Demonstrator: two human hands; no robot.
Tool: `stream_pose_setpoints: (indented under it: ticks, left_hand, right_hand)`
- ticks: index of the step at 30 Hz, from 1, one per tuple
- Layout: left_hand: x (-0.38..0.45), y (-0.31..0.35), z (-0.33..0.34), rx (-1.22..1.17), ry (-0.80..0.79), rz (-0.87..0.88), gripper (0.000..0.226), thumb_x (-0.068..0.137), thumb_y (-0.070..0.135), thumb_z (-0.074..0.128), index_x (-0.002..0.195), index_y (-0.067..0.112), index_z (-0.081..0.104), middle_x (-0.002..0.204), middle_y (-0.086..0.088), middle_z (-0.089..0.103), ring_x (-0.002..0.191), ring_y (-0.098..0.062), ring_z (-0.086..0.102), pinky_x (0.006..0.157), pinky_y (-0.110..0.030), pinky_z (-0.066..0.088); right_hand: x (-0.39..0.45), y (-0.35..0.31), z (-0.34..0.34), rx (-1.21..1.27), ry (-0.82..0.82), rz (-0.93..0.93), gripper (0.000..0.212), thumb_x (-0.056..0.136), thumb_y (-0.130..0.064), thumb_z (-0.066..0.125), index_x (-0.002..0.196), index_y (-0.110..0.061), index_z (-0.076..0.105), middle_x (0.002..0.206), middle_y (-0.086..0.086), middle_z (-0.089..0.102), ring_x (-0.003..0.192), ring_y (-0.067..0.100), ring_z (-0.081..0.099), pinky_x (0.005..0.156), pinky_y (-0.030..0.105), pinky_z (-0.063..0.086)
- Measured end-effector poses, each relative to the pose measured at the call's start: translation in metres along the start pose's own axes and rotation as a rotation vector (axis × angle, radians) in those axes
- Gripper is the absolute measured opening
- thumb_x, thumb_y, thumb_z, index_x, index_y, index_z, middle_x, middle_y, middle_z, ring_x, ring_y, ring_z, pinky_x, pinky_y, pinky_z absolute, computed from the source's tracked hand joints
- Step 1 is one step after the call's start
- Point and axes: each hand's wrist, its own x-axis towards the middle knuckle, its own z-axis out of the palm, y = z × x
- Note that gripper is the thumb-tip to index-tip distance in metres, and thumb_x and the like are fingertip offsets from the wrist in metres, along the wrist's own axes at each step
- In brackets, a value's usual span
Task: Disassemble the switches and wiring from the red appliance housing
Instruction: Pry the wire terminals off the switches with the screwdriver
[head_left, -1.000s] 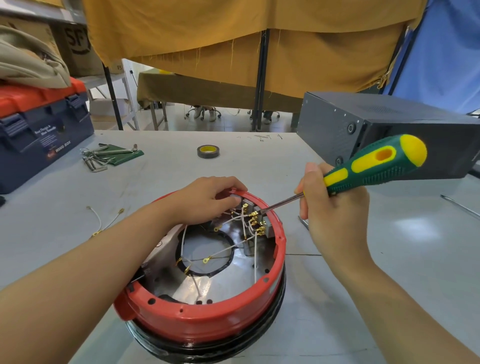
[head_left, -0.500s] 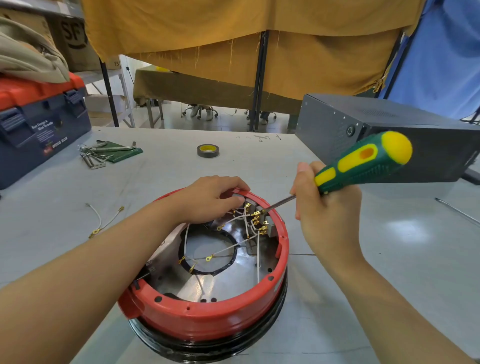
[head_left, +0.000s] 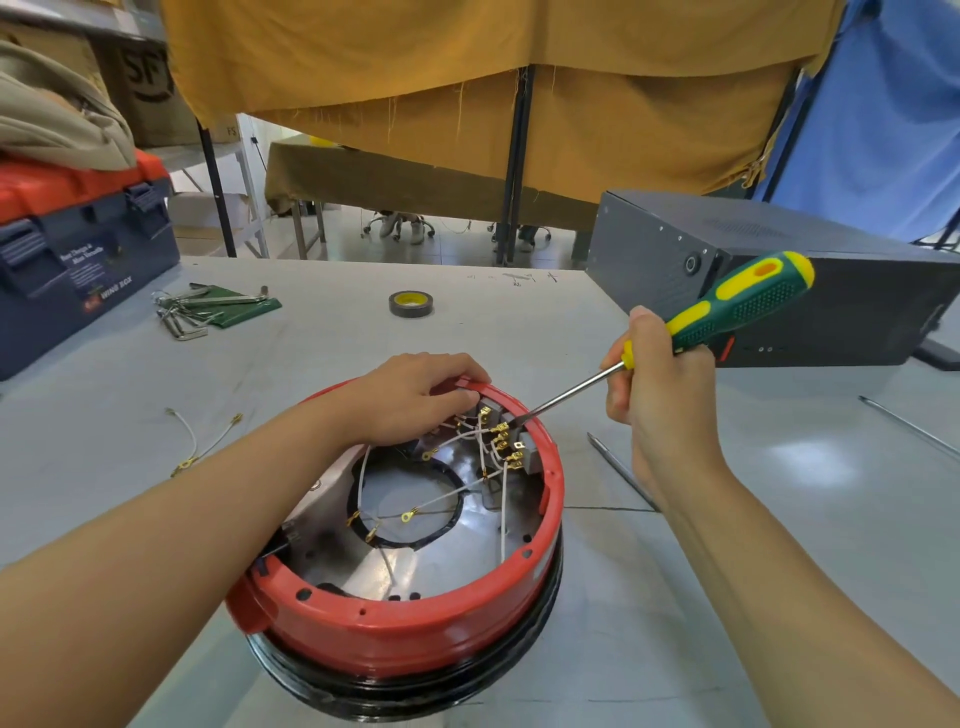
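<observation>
The round red appliance housing (head_left: 395, 631) lies open side up on the grey table, on a black base ring. Inside its far wall sit grey switches (head_left: 527, 452) with brass terminals and white wires (head_left: 441, 501) running across the metal floor. My left hand (head_left: 415, 397) curls over the far rim, fingertips down on the switches. My right hand (head_left: 657, 384) grips a green and yellow screwdriver (head_left: 737, 301); its blade tip touches the brass terminals at the switches.
A dark grey metal box (head_left: 857, 291) stands at the right rear. A tape roll (head_left: 410, 303), hex keys (head_left: 200, 309), a blue and red toolbox (head_left: 72, 249), loose wires (head_left: 200, 441) and thin metal rods (head_left: 621, 470) lie around the housing.
The screwdriver tip has stayed at the terminals while my right hand shifted slightly up and right. The left hand holds its place on the rim.
</observation>
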Motion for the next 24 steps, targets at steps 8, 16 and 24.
stream_pose_setpoints:
  ticks: [8,16,24]
  left_hand:
    - [-0.001,0.003,0.0,-0.007,-0.008,-0.021,0.026,0.099,0.029,0.044,0.123,0.028,0.053,0.119,0.003,0.06,0.108,-0.016,0.053,0.099,-0.037,0.039]
    - [-0.001,0.002,0.0,-0.014,-0.01,-0.028,0.025,0.099,0.028,0.045,0.122,0.03,0.054,0.118,0.005,0.06,0.108,-0.015,0.054,0.099,-0.036,0.039]
    - [-0.002,-0.004,0.001,0.017,0.009,0.017,0.028,0.098,0.026,0.048,0.125,0.026,0.054,0.123,0.004,0.059,0.113,-0.014,0.052,0.102,-0.035,0.037]
  right_hand:
    - [0.003,0.0,-0.004,-0.033,-0.002,0.046,0.045,0.094,-0.027,0.047,0.051,-0.012,0.05,0.033,-0.006,0.037,0.03,0.005,0.03,0.034,0.014,0.024]
    - [-0.004,0.01,-0.012,0.036,-0.007,0.124,0.053,0.094,-0.027,0.046,0.042,-0.019,0.054,0.035,-0.005,0.039,0.032,0.006,0.03,0.033,0.015,0.024]
    - [-0.009,0.01,-0.003,0.034,-0.041,0.023,0.043,0.08,-0.038,0.047,0.042,-0.021,0.057,0.034,-0.006,0.04,0.033,0.004,0.035,0.035,0.013,0.028]
